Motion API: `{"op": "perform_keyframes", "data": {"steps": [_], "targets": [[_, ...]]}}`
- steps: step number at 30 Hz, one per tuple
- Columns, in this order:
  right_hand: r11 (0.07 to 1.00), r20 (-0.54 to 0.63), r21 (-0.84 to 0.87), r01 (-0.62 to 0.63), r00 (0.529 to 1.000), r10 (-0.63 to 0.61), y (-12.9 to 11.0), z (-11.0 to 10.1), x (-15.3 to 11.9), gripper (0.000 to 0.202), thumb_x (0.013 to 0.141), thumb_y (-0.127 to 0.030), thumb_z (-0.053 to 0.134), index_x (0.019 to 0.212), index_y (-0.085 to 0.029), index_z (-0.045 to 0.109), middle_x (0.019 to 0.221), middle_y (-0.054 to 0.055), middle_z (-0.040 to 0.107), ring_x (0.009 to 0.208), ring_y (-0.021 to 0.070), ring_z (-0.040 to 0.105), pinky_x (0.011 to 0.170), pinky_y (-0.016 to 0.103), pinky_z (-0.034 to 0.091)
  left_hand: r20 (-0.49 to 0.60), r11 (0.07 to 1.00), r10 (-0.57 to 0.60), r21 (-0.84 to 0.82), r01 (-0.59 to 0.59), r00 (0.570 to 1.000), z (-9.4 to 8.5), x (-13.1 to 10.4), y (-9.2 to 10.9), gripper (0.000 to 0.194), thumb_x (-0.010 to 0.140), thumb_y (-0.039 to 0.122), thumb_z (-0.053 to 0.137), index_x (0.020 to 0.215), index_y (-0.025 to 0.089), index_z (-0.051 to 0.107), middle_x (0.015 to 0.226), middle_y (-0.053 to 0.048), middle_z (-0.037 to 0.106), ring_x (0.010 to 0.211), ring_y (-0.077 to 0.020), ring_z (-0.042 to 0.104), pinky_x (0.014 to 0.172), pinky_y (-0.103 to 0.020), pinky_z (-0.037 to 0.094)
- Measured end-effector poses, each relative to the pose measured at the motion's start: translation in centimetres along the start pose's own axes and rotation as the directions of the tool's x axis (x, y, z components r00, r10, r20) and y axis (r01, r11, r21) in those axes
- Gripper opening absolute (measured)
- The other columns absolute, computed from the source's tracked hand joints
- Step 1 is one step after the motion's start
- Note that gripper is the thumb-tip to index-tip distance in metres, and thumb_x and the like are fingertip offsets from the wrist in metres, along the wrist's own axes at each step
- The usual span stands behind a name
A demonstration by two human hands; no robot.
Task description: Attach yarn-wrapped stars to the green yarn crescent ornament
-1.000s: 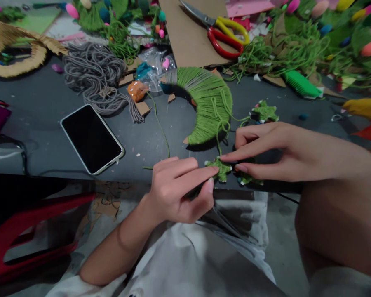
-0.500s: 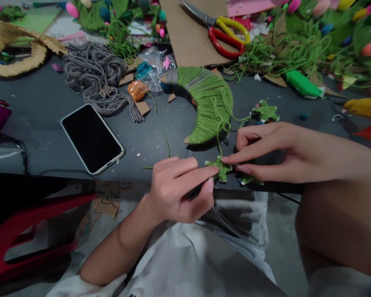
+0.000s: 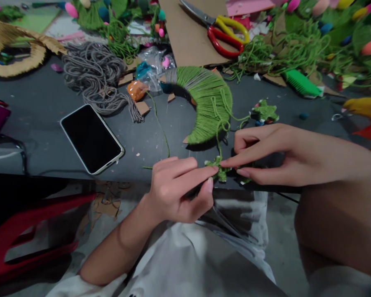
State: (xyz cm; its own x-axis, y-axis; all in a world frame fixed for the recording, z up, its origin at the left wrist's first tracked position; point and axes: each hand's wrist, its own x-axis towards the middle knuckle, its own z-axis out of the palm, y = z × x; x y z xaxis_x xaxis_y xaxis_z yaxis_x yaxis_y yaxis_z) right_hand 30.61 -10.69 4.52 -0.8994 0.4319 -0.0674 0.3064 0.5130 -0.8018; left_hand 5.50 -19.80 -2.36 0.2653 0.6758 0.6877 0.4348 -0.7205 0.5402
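Green star (image 3: 222, 177) lies on the surface (image 3: 136, 144), just beside its front edge, under the fingers. Left hand (image 3: 181, 189): index fingertip presses the star, thumb apart by a narrow gap. Right hand (image 3: 272, 154): index fingertip at the star's upper side, thumb spread wider, by a second green piece (image 3: 245, 180) (mostly hidden; shape unclear). Neither hand appears to grip anything.

Progress, judged: the star's covering looks nearly complete, a pale tip showing. A loose green strand (image 3: 218, 144) appears to reach it from over the crescent (image 3: 214, 103), so securing that strand may be left. The crescent is mostly wrapped in green, with grey near one end and bare card at both tips. Another star (image 3: 265, 111), beyond the right hand, looks covered.

Room: little margin at the front edge. Open surface lies between the left hand and the phone (image 3: 92, 139). Scissors (image 3: 227, 37) on cardboard (image 3: 188, 41) and a green yarn heap (image 3: 284, 49) crowd the far side.
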Motion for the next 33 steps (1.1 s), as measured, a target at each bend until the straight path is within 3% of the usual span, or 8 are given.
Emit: {"op": "perform_keyframes", "data": {"steps": [17,23,33], "targets": [[0.999,0.02,0.015,0.031,0.999,-0.031,-0.12,0.17,0.37,0.028,0.098,-0.034,0.068,0.12,-0.025,0.083,0.086,0.002,0.061,0.072,0.0107,0.055,0.065,0.023,0.044,-0.006,1.0,0.0,0.001,0.0,1.0,-0.02,0.01,-0.06,0.02,0.083,0.015,0.069,0.098,0.01,0.081,0.065,-0.001,0.062,0.052,-0.0093,0.04,0.051,-0.028,0.031],[0.999,0.027,0.02,0.048,0.998,-0.049,-0.16,0.25,0.24,0.028,0.098,-0.031,0.069,0.12,-0.022,0.083,0.088,0.003,0.06,0.074,0.0095,0.056,0.066,0.022,0.045,-0.073,0.999,-0.036,-0.036,0.034,0.997,-0.13,-0.02,0.24,0.021,0.084,0.014,0.069,0.101,0.011,0.081,0.071,-0.002,0.068,0.053,-0.0081,0.042,0.05,-0.025,0.032],[0.999,0.025,0.036,0.037,0.999,-0.038,-0.06,0.23,0.1,0.029,0.096,-0.031,0.072,0.122,-0.025,0.082,0.089,0.002,0.061,0.074,0.0099,0.058,0.064,0.023,0.046,-0.079,0.998,-0.046,-0.047,0.042,0.996,-0.13,0.03,0.18,0.02,0.083,0.015,0.069,0.099,0.012,0.081,0.067,0.0,0.065,0.05,-0.0078,0.04,0.049,-0.025,0.031]]}}
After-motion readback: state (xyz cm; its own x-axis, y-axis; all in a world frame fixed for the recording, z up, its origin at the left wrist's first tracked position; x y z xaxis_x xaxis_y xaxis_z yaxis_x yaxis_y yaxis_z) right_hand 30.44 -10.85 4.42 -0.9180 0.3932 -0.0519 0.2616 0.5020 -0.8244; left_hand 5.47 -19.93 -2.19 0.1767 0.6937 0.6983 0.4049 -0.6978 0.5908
